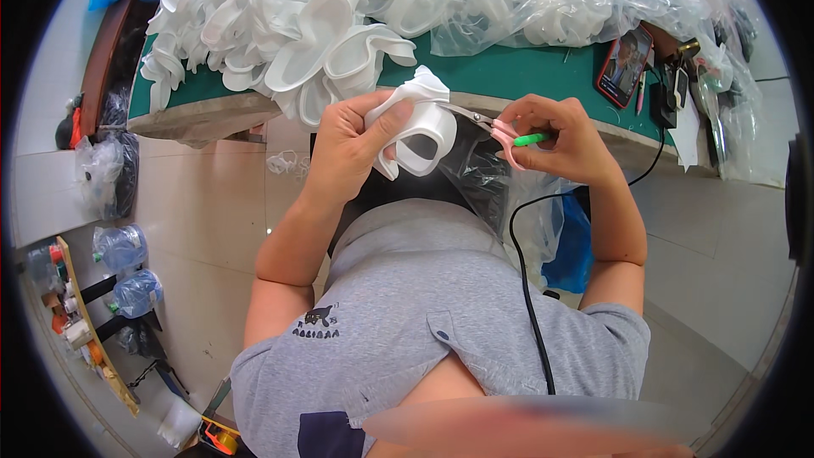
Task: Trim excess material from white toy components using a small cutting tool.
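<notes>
My left hand is closed on a white moulded piece with a rounded, goggle-like opening, thumb on its front. It is held up just off the front edge of the table. In my right hand is a pair of small scissors with pink handles and a green sleeve on one side. Their metal blades point left and meet the upper right edge of the white piece. Whether the blades are parted there is too small to tell.
A large heap of similar white pieces covers the green table. Clear plastic bags lie at the back right, near a phone. A black cable runs down past my right arm. Big water bottles stand at left.
</notes>
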The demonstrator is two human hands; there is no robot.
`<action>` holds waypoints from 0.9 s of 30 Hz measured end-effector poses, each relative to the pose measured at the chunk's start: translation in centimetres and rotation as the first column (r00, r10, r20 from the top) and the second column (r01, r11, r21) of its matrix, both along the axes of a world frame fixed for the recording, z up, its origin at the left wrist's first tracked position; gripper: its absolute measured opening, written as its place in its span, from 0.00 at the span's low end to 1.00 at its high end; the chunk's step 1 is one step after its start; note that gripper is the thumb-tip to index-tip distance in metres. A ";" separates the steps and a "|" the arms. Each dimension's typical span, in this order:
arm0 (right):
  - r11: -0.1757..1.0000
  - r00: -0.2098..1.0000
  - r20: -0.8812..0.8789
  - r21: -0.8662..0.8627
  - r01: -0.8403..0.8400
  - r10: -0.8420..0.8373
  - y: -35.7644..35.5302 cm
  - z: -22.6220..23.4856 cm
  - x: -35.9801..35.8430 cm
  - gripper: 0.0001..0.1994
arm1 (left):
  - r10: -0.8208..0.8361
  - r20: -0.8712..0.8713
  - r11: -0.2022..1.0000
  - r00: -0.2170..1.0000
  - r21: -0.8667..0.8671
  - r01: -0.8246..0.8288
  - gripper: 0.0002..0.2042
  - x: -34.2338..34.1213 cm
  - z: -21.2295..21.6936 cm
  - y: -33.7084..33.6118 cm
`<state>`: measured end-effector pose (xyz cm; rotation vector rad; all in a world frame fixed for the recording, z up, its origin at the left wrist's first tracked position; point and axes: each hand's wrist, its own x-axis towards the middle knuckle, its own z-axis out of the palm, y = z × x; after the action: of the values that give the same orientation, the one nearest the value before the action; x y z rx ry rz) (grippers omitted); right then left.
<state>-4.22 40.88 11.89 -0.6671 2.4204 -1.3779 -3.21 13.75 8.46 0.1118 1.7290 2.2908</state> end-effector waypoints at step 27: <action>0.990 0.994 -0.022 0.104 -0.100 0.103 0.4 0.8 -0.6 0.14 | -0.169 0.030 0.980 0.985 -0.097 0.171 0.14 -0.6 0.5 -0.8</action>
<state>-4.85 41.26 12.74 -0.7760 2.4236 -1.2032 -3.78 12.94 8.96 0.2063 1.7470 2.0740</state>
